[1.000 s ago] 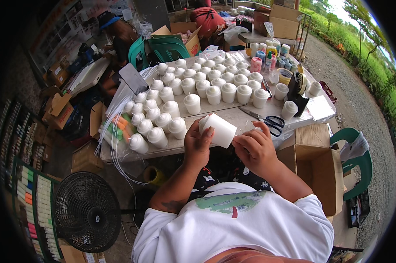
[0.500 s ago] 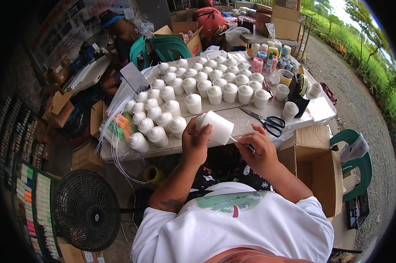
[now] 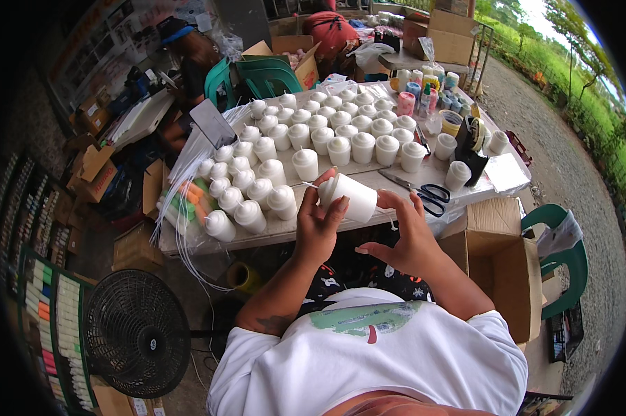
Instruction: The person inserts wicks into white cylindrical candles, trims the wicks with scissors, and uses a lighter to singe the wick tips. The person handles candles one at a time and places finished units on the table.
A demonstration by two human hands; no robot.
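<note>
My left hand (image 3: pixel 318 220) is wrapped round a white candle (image 3: pixel 351 198) tilted on its side, its domed end to the left and its flat base to the right. A short wick (image 3: pixel 309 184) pokes out of the domed end. Beside the base is my right hand (image 3: pixel 404 232), thumb and fingers spread apart, the fingertips close to the base or touching it. A bit of white wick dangles by its fingers. Several rows of similar white candles (image 3: pixel 362 148) stand upright on the table (image 3: pixel 341 177) beyond. Dark-handled scissors (image 3: pixel 432 197) lie just past my right hand.
A black tape dispenser (image 3: pixel 474 149) stands at the table's right, near coloured candles (image 3: pixel 406 104). Long white wicks (image 3: pixel 178 201) hang over the left edge by a tablet (image 3: pixel 212 123). An open cardboard box (image 3: pixel 497 267) is at my right, a black fan (image 3: pixel 137 333) at lower left. Another person (image 3: pixel 188 59) sits far left.
The candle has turned so its wick end shows at the left. My right hand has gone from pinching the wick at the base to spread fingers.
</note>
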